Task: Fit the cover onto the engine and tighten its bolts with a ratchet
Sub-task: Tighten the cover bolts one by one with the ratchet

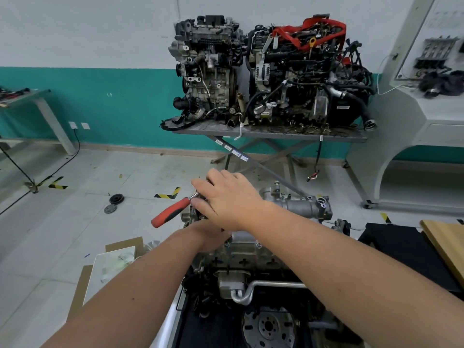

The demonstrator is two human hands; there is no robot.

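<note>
The engine (251, 259) stands right in front of me, with a silvery housing (301, 207) along its far top. A ratchet with a red and black handle (170, 212) sticks out to the left from the engine's far left end. My right hand (226, 199) lies over the ratchet's head, fingers bent down around it and thumb beside the shaft. My left hand (211, 237) reaches in just below it, its fingers hidden under my right wrist. The cover and its bolts are hidden by my hands.
Two other engines (271, 71) sit on a metal table (276, 133) against the far wall. Two round pulleys (114, 203) lie on the floor at left. Cardboard with a white sheet (113, 267) lies near left; a wooden board (447, 244) and black mat (401, 249) are at right.
</note>
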